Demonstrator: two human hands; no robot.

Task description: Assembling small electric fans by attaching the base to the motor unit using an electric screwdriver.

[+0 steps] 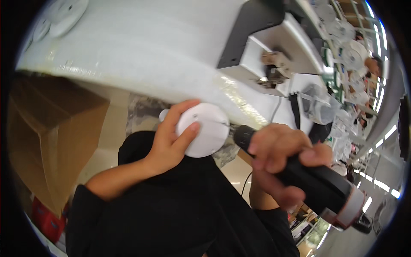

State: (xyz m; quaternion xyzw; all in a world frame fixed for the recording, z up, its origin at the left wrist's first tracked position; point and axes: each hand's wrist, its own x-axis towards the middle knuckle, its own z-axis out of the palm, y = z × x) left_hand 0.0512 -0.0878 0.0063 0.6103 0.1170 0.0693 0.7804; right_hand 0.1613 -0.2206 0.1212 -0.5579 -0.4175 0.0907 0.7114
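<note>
My left hand grips a white round plastic disc over my lap, with the thumb lying across its face. A small hole and a thin line show on that face. A small white knob-like part sticks out by the fingers at its left side. My right hand is wrapped round a black electric screwdriver, slightly blurred. Its narrow tip points left and reaches the disc's right edge; whether it sits in a screw, I cannot tell.
A white worktable edged with yellowed tape lies ahead. On it stands a grey metal machine with a brass-coloured fixture. White round parts lie far left. A cardboard box is at my left; clear plastic pieces are at right.
</note>
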